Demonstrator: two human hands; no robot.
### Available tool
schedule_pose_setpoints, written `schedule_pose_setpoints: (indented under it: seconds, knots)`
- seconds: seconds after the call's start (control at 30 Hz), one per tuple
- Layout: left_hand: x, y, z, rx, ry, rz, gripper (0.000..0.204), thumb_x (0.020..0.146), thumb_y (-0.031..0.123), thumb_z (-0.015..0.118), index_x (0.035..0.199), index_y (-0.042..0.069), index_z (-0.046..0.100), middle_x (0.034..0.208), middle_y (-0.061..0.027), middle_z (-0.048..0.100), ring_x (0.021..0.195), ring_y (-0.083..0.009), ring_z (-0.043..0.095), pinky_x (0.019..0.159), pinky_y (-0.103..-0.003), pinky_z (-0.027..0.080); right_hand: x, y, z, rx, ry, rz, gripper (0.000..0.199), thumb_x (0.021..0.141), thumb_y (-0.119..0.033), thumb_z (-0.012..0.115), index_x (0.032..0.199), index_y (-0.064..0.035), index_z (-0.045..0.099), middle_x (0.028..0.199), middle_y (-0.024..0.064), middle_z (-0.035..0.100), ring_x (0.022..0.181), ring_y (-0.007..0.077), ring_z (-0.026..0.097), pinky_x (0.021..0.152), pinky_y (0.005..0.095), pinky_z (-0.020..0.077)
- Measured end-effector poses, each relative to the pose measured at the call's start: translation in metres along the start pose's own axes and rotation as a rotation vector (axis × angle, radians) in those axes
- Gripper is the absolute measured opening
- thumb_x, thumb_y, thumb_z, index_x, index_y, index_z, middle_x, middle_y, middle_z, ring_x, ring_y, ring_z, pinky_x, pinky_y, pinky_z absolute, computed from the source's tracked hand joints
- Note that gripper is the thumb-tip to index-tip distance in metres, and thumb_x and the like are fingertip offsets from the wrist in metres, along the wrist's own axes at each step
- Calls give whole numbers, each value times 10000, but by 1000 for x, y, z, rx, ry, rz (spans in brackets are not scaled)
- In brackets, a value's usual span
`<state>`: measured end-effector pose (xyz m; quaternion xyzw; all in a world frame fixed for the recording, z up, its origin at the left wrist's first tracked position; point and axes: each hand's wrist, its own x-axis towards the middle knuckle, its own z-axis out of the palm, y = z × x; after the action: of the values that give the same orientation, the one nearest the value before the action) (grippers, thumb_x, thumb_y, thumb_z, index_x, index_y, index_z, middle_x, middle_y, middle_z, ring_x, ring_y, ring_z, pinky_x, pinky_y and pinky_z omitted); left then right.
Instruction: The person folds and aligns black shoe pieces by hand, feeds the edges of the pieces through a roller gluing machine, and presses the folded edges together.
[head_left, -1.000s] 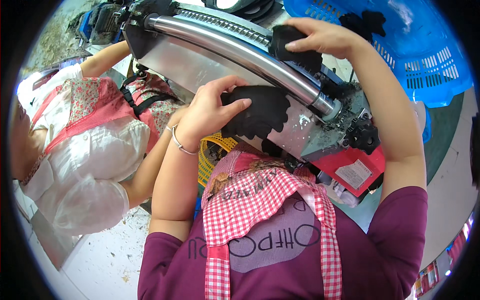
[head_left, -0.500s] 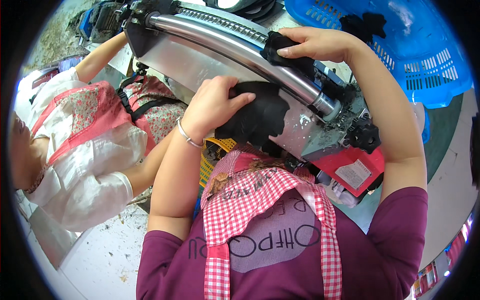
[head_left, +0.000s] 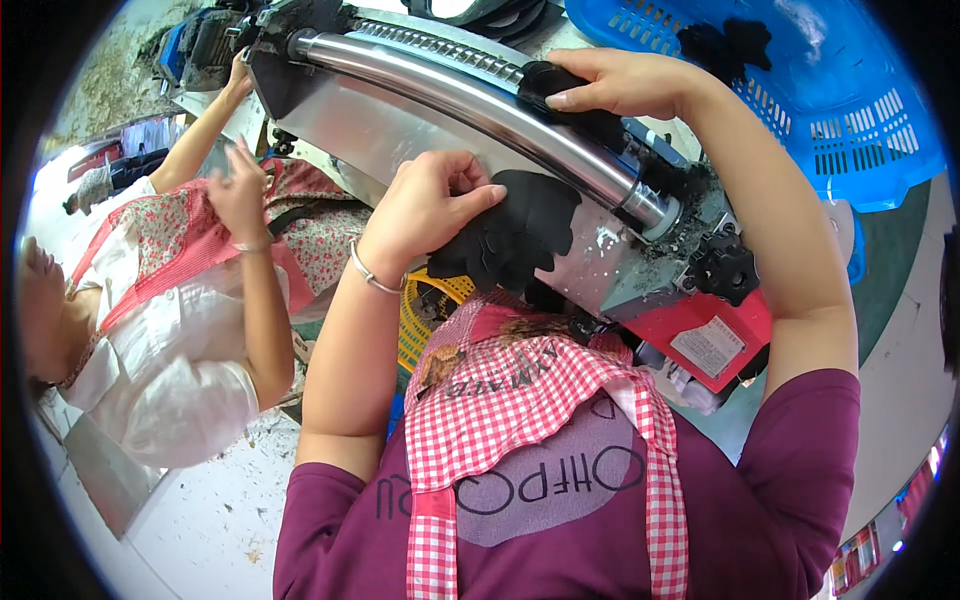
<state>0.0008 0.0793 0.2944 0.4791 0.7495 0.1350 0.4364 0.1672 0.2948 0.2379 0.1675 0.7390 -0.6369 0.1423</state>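
Note:
Between thumb and curled fingers, my left hand (head_left: 425,205) pinches the edge of a black cut piece (head_left: 535,215), flat and wavy-edged like thin leather or cloth. Several such pieces overlap there, lying over the machine's sloping metal plate (head_left: 365,150) on the near side of a shiny steel roller (head_left: 470,105). Beyond the roller, my right hand (head_left: 635,85) grips a dark bunch of black pieces (head_left: 550,82), thumb on top and other fingers mostly hidden. A ribbed feed roller (head_left: 440,50) runs behind the smooth one.
A blue plastic basket (head_left: 870,110) holding black pieces (head_left: 725,50) stands at the far right. A black star knob (head_left: 728,275) and a red panel (head_left: 690,325) are at the machine's right end. At left, a co-worker (head_left: 190,300) works close by. A yellow basket (head_left: 415,330) sits below.
My left hand's fingers have shifted on the black pieces, which now lie more separated and folded. My right hand has edged slightly left. The co-worker's nearer hand has risen.

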Motion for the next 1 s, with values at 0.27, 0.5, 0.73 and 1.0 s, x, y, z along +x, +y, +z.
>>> schedule_pose_setpoints:
  seconds: [0.27, 0.5, 0.73, 1.0]
  knots:
    - [8, -4, -1, 94, 87, 22, 285, 808, 254, 733, 785, -22, 665, 682, -162, 657, 656, -274, 674, 628, -357, 508, -15, -5, -1, 220, 61, 7, 478, 893, -288, 677, 1274, -20, 572, 1134, 67, 650, 1029, 133, 590, 910, 301, 464]
    - [-2, -9, -1, -35, 51, -28, 300, 809, 265, 737, 799, -27, 671, 701, -173, 666, 677, -306, 677, 646, -361, 518, -14, -9, 0, -85, 111, 29, 509, 901, -311, 671, 1306, -29, 548, 1209, 75, 599, 1087, 130, 525, 964, 292, 417]
    - [10, -8, -2, 42, 138, 40, 319, 810, 290, 748, 819, -21, 676, 735, -173, 686, 703, -285, 694, 653, -362, 522, -7, -12, -3, 107, -13, 22, 522, 896, -322, 683, 1294, -11, 552, 1181, 74, 602, 1104, 137, 550, 966, 284, 431]
    - [-5, -12, -6, -29, 151, 88, 291, 841, 268, 732, 857, -20, 687, 712, -133, 683, 650, -193, 663, 622, -325, 507, -13, 21, -37, 168, 304, -105, 603, 796, -280, 773, 1293, -21, 549, 1167, 94, 647, 1096, 197, 593, 964, 304, 431]
